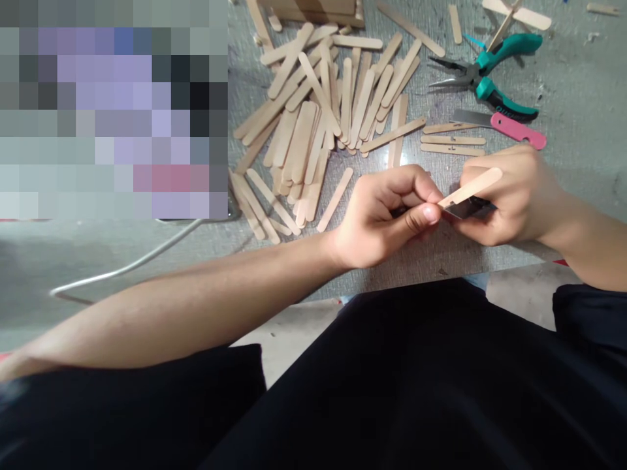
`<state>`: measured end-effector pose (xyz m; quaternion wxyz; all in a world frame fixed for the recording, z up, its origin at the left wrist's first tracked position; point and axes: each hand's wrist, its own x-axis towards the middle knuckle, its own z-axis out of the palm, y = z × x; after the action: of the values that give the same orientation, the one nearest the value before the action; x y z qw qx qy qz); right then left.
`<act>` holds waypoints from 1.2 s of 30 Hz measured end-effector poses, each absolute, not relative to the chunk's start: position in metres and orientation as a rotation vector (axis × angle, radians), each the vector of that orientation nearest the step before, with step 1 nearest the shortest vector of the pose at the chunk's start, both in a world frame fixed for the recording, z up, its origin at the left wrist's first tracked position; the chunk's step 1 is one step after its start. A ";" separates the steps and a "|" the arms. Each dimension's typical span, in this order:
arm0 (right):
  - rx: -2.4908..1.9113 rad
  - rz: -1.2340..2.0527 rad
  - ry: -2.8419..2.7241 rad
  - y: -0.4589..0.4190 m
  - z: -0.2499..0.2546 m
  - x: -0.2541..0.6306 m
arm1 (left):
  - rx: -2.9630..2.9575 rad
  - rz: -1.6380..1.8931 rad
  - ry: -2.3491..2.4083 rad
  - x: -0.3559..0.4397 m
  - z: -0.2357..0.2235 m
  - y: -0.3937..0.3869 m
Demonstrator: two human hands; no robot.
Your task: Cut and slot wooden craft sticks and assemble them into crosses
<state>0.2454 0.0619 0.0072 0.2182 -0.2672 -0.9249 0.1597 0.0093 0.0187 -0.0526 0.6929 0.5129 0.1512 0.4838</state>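
My left hand (pixel 392 212) is closed, pinching one end of a wooden craft stick (pixel 473 187) between thumb and fingertips. The stick slants up to the right, with a small dark notch on its lower edge. My right hand (pixel 509 196) is wrapped round a dark cutter (pixel 465 207), whose flat, shiny blade meets the stick near that notch. Its handle is mostly hidden by the fingers. Just beyond my right hand lie a few notched craft sticks (pixel 453 140) and a folding knife with a pink handle (pixel 519 129).
A big heap of craft sticks (pixel 306 137) spreads over the grey table (pixel 411 261). Open teal-handled pliers (pixel 482 77) lie at the right. At the back stands a wooden piece (pixel 318 10). A white cable (pixel 142 261) runs along the left, below a blurred-out area.
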 end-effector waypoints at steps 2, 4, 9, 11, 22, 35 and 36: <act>-0.804 0.423 -2.629 0.060 0.011 0.244 | 1.173 1.062 0.317 0.008 -0.053 0.019; -0.862 0.424 -2.712 0.059 0.012 0.243 | 1.204 1.031 0.313 0.008 -0.054 0.020; -0.921 0.380 -2.820 0.058 0.008 0.244 | 1.206 0.954 0.372 0.007 -0.053 0.020; -0.901 0.350 -2.816 0.058 0.005 0.244 | 1.221 0.949 0.383 0.007 -0.052 0.020; -0.797 0.346 -2.753 0.055 0.004 0.238 | 1.250 0.998 0.287 0.012 -0.045 0.017; -0.964 0.153 -2.678 0.054 -0.001 0.238 | 1.079 0.905 0.326 0.017 -0.042 0.013; -0.997 0.120 -2.684 0.054 -0.003 0.239 | 1.040 0.884 0.315 0.017 -0.042 0.012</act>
<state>0.2386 0.0542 -0.0026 0.1378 -0.3446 -0.9277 0.0414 0.0173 0.0123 -0.0425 0.7645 0.4785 0.1449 0.4069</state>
